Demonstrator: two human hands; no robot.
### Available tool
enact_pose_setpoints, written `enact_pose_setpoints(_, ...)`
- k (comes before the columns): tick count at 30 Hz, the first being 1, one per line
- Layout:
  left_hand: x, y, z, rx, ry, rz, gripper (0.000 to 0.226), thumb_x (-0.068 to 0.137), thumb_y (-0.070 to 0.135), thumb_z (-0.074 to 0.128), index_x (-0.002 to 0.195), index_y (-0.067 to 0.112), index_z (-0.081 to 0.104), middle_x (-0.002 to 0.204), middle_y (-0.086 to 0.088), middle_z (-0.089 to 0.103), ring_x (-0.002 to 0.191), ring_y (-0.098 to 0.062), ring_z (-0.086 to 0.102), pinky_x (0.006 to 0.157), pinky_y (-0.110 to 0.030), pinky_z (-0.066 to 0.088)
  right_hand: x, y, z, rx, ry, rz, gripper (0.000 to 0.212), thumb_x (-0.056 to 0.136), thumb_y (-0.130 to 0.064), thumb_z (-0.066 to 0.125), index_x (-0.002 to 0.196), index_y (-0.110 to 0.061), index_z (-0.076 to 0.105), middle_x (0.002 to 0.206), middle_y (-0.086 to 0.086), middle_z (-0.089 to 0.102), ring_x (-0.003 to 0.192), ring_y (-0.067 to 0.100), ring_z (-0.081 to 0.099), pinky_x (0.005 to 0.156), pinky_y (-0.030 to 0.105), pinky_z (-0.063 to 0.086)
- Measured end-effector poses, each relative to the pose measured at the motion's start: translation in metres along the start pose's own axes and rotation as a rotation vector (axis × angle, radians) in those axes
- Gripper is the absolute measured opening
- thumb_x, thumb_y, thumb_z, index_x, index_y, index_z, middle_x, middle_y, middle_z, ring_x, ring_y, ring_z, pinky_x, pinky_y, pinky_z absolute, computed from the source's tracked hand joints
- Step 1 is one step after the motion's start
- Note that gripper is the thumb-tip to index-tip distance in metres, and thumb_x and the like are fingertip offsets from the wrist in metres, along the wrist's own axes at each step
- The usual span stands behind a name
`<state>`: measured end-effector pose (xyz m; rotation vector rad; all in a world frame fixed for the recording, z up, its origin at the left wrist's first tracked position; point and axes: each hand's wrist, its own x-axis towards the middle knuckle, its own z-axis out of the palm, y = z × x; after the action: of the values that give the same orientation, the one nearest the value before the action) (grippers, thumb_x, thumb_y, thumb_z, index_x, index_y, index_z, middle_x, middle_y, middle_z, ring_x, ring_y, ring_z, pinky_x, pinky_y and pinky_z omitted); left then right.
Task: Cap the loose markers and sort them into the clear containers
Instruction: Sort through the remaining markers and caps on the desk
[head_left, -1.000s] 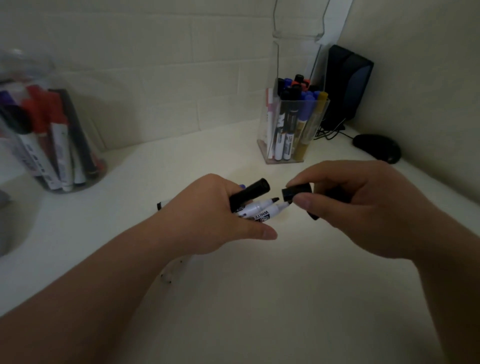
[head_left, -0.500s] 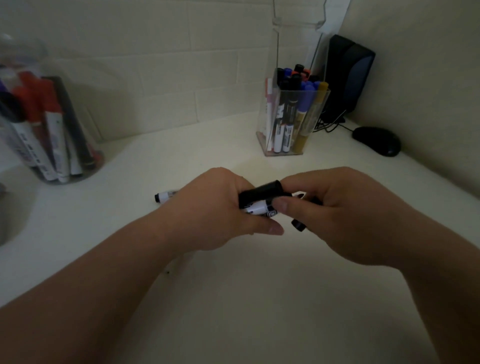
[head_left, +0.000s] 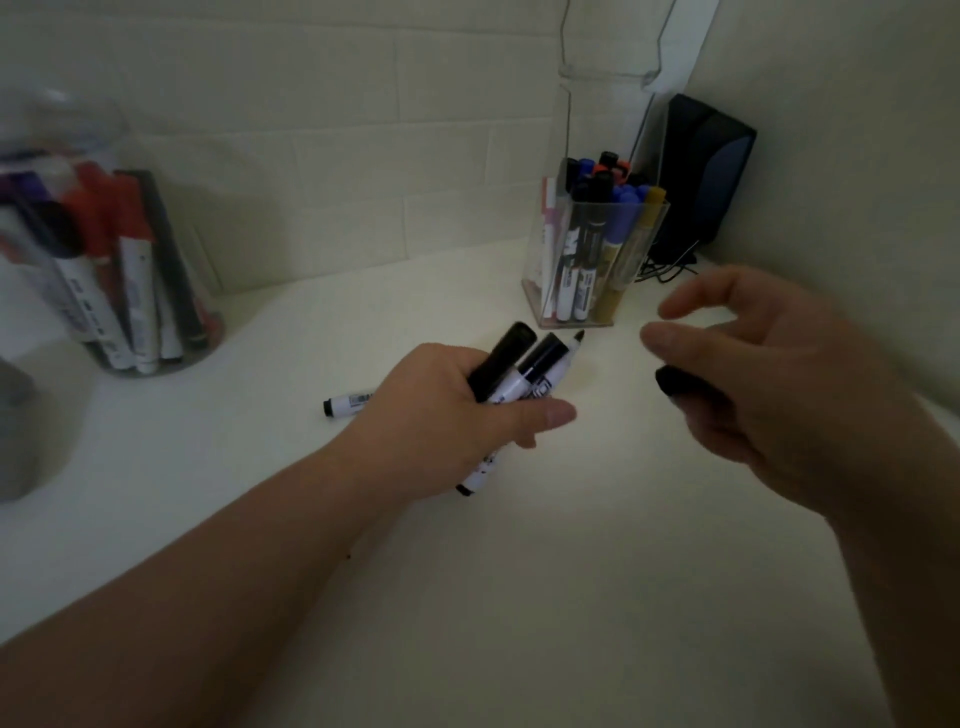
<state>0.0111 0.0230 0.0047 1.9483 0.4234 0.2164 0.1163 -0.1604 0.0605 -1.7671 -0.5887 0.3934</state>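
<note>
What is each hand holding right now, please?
Left hand: grips a bundle of markers.
Right hand: thumb and forefinger apart, black cap tucked under curled fingers.

— Where does everything sit around the marker holder?
— The speaker stands just behind it, to the right, and the jar well to its left. On the desk before it are the left hand gripping markers and a loose marker further left. The right hand, holding a cap, is before it to the right.

Office corner: white desk, black speaker, clear marker holder.
</note>
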Motion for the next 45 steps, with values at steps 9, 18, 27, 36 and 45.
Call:
enact_pose_setpoints(9, 0.004, -0.001, 0.004, -0.173, -0.038, 0.059, 0.024, 0.087, 0.021, 0.074, 0.070, 0.007, 0.067, 0.052, -0.003, 0.062, 0.039, -0.008, 0.054, 0.041, -0.017, 0.042, 0.005, 0.029, 0.044, 0.260, -0.327, 0.012, 0.019, 0.089, -0.023, 0.062, 0.097, -0.013, 0.076, 0.059, 0.021, 0.052, 0.033, 0.015, 0.036, 0.033, 0.020, 0.034)
enact_pose_setpoints(18, 0.014, 0.003, -0.014, -0.842, -0.049, -0.055, 0.067, 0.078, 0.071, 0.056, 0.058, 0.008, 0.040, 0.054, -0.006, 0.031, 0.052, -0.021, 0.022, 0.059, -0.038, 0.015, 0.008, 0.028, 0.029, -0.176, 0.012, -0.198, 0.017, 0.086, -0.035, 0.060, 0.097, -0.030, 0.071, 0.056, 0.002, 0.066, 0.038, 0.007, 0.049, 0.040, 0.017, 0.041)
enact_pose_setpoints(27, 0.014, -0.006, -0.010, -0.860, -0.159, -0.113, 0.056, 0.076, 0.055, 0.052, 0.049, 0.011, 0.030, 0.046, -0.002, 0.019, 0.044, -0.017, 0.013, 0.049, -0.032, 0.010, 0.006, 0.036, 0.039, -0.159, -0.016, -0.213, 0.021, 0.078, -0.040, 0.060, 0.092, -0.029, 0.072, 0.056, 0.003, 0.066, 0.040, 0.007, 0.054, 0.042, 0.012, 0.040)
enact_pose_setpoints(36, 0.017, -0.006, 0.000, -0.876, -0.197, -0.063, 0.050, 0.077, 0.045, 0.048, 0.044, 0.010, 0.032, 0.041, -0.002, 0.021, 0.039, -0.015, 0.015, 0.045, -0.025, 0.017, 0.006, 0.039, 0.042, -0.163, -0.021, -0.231, 0.016, 0.083, -0.033, 0.062, 0.095, -0.027, 0.071, 0.055, -0.001, 0.065, 0.039, 0.006, 0.053, 0.043, 0.009, 0.039)
enact_pose_setpoints(45, 0.017, -0.011, -0.002, -0.872, -0.175, -0.047, 0.061, 0.091, 0.066, 0.043, 0.077, 0.007, 0.050, 0.051, -0.003, 0.027, 0.043, -0.016, 0.018, 0.048, -0.030, 0.015, 0.008, 0.042, 0.041, -0.157, -0.031, -0.228, 0.023, 0.079, -0.040, 0.060, 0.095, -0.027, 0.071, 0.057, 0.000, 0.067, 0.040, 0.007, 0.054, 0.043, 0.010, 0.040)
